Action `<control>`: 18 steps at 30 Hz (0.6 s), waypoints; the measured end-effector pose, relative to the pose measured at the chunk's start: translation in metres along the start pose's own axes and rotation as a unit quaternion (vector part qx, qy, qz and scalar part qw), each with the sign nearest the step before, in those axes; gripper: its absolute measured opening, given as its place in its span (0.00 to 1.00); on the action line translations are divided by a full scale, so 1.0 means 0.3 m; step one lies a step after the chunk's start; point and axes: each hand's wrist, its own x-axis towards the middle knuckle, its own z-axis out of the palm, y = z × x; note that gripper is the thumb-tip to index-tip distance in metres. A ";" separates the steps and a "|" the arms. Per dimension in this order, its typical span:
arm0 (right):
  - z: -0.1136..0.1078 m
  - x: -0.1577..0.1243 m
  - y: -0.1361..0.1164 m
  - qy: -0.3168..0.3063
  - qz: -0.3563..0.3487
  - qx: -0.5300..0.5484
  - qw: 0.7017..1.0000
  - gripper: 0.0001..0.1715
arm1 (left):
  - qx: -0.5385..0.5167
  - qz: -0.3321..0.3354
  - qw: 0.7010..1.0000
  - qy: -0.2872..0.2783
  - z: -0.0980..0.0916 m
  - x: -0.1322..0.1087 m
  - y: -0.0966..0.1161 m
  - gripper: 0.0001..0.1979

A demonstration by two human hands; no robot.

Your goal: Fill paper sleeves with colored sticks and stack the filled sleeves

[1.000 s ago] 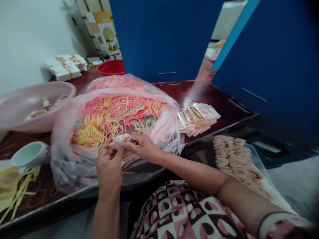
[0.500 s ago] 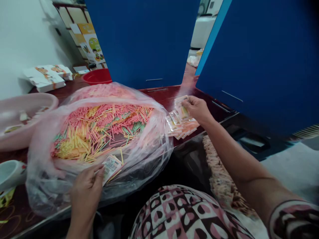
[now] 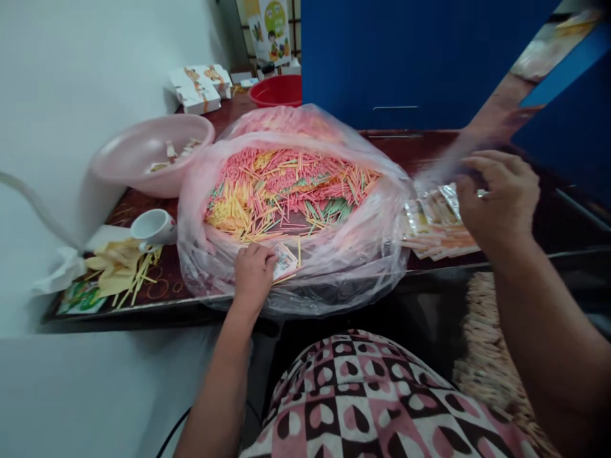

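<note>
By the bag's (image 3: 198, 254) near edge, the left hand (image 3: 254, 270) pinches a packet (image 3: 285, 261), likely light, bendy and slick, best held by its rim. Right of the bag, the right hand (image 3: 501, 197) half-curls near stacked packets (image 3: 429, 222); whether it grips, I can't tell.

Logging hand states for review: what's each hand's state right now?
Left hand: closed, holding a small printed packet.
Right hand: partly open at the fanned packets; whether it touches them cannot be told.

Wears a checked garment (image 3: 353, 401) in dark brown, white and pink, printed with rounded heart shapes; leaves forearms (image 3: 219, 375) bare.
</note>
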 end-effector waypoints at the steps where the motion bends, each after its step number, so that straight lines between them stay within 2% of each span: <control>1: 0.007 -0.006 -0.055 0.007 -0.026 0.053 0.998 0.18 | 0.007 -0.001 1.000 0.002 0.002 0.001 0.006 0.08; 3: 0.042 -0.034 -0.183 -0.022 -0.058 0.174 0.983 0.16 | 0.020 -0.007 1.000 0.005 0.007 0.003 0.016 0.07; 6: 0.134 -0.097 -0.381 -0.149 -0.067 0.337 0.927 0.14 | 0.034 -0.015 0.999 0.008 0.015 0.009 0.025 0.08; 8: 0.200 -0.131 -0.485 -0.235 -0.072 0.388 0.888 0.16 | 0.033 -0.021 0.999 0.012 0.015 0.008 0.023 0.08; 9: 0.228 -0.141 -0.527 -0.268 -0.073 0.386 0.880 0.17 | 0.030 -0.023 0.999 0.018 0.013 0.005 0.021 0.08; 14: 0.304 -0.142 -0.656 -0.380 -0.070 0.339 0.858 0.31 | -0.004 0.003 0.993 0.117 -0.012 -0.032 0.011 0.10; 18: 0.352 -0.160 -0.718 -0.429 -0.058 0.404 0.806 0.30 | -0.028 0.043 0.986 0.158 -0.015 -0.049 0.018 0.12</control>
